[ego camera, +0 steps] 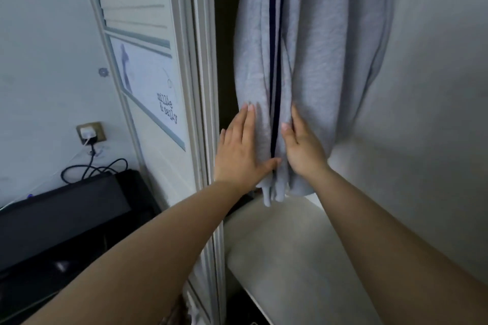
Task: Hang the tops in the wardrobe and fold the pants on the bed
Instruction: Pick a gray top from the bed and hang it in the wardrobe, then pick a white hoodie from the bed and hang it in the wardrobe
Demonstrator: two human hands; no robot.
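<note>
Grey top (311,60) with a dark navy stripe (276,87) hung inside the open wardrobe, long axis vertical, hem low just above the white shelf (285,245). Hanger and rail out of frame at the top, so can't tell how it was hooked. Wardrobe door frame (200,87) stood just left of the garment; louvred door (137,34) with a printed panel further left.

Left hand (244,150) lay flat on the fabric left of the stripe, fingers (249,119) straight and together, thumb out toward the stripe, pressing not gripping. Right hand (301,145) touched the fabric right of the stripe, fingers mostly straight along a fold; thumb looked tucked against the cloth, a light pinch can't be ruled out. Both hands sat near the lower part of the top, one each side of the stripe, about equally close.

Judged step: smoothing the hung top. Fabric ran up and away from the fingers, so any further smoothing would likely follow the stripe line downward to the hem.

Far left: black unit (66,219), wall socket (91,132) with plugged cable. Pants and bed not in view
</note>
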